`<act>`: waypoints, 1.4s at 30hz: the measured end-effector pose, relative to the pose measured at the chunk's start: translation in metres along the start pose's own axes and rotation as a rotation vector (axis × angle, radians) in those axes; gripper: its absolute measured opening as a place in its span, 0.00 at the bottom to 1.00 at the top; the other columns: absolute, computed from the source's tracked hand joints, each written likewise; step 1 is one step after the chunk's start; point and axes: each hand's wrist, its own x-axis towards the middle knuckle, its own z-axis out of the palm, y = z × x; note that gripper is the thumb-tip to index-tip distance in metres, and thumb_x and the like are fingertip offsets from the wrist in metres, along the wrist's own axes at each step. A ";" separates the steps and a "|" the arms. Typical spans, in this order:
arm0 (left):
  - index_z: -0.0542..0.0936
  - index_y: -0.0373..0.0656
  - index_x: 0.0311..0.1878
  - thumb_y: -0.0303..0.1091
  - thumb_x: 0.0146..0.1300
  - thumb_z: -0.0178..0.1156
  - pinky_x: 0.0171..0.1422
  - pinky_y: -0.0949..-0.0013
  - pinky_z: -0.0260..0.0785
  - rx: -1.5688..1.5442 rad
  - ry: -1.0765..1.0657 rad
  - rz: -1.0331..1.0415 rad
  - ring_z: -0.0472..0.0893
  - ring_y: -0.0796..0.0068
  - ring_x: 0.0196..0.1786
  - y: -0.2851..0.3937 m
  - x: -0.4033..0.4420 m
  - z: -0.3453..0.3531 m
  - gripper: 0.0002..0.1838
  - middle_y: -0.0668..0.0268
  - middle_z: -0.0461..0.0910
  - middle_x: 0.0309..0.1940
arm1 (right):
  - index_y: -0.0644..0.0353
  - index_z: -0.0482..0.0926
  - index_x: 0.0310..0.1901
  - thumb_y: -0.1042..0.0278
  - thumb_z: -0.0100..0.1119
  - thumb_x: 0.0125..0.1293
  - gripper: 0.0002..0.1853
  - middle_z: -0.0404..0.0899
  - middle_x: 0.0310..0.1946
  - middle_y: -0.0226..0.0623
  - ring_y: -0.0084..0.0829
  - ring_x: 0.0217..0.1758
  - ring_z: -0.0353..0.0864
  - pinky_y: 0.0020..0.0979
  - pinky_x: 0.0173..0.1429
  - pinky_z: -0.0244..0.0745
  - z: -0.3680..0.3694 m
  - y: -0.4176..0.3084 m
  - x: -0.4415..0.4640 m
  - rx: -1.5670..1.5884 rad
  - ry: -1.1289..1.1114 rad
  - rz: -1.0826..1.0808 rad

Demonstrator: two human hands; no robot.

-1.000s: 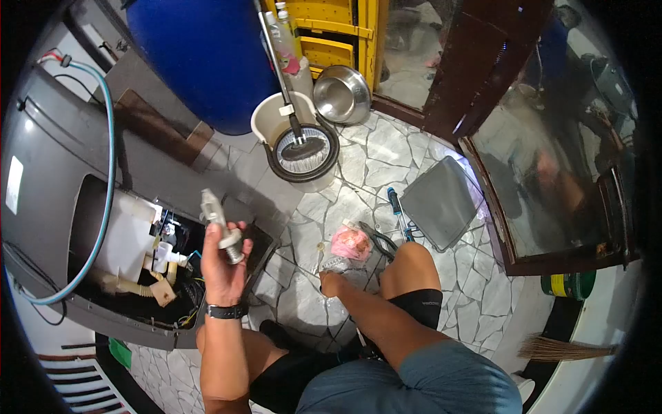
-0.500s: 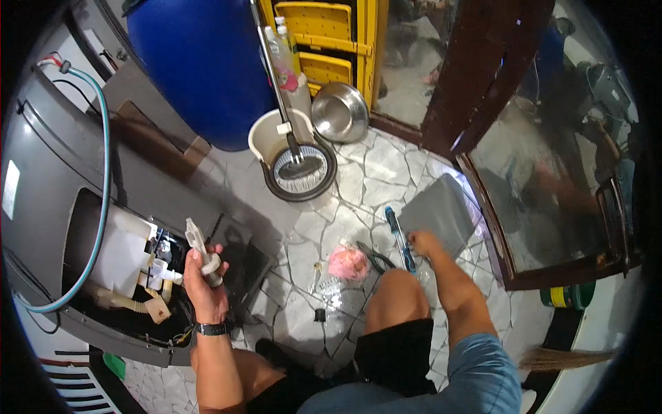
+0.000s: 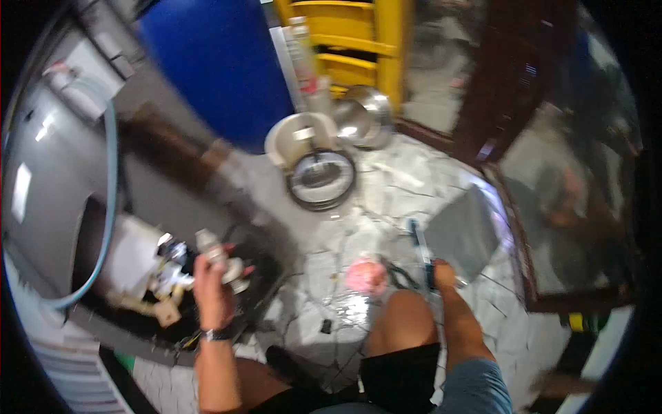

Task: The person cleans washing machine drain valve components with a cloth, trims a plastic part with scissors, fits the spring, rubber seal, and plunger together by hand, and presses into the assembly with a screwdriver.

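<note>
My left hand [image 3: 212,293] is closed around a pale, translucent plastic part [image 3: 219,259], held over the front edge of the grey machine [image 3: 165,186]. In the machine's opening, a white tank [image 3: 136,250] and a beige hose piece [image 3: 165,312] show. On the right, my right hand [image 3: 445,274] touches the lower end of a blue-handled tool [image 3: 418,238] on the floor; blur hides whether its fingers grip it. Beside that tool are a pink cloth bundle [image 3: 366,275], dark-handled pliers [image 3: 402,276] and a small black piece [image 3: 326,326].
A bucket [image 3: 283,141] with a brush [image 3: 322,176] stands ahead, near a metal bowl [image 3: 372,117] and a blue barrel [image 3: 221,69]. A grey panel [image 3: 463,234] lies by the open glass door [image 3: 572,207]. A light blue hose [image 3: 110,179] hangs over the machine.
My right hand has moved from the floor near the small black piece, rightward past the pink bundle, to the blue-handled tool. My left hand still holds the plastic part. The view has shifted and blurred.
</note>
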 end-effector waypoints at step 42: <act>0.75 0.39 0.59 0.51 0.81 0.49 0.39 0.70 0.76 -0.585 -0.172 -0.149 0.83 0.70 0.47 0.007 0.004 -0.051 0.23 0.61 0.85 0.44 | 0.61 0.81 0.57 0.58 0.66 0.67 0.21 0.87 0.36 0.42 0.37 0.27 0.84 0.38 0.37 0.82 -0.210 -0.049 0.035 -0.198 -0.828 -0.198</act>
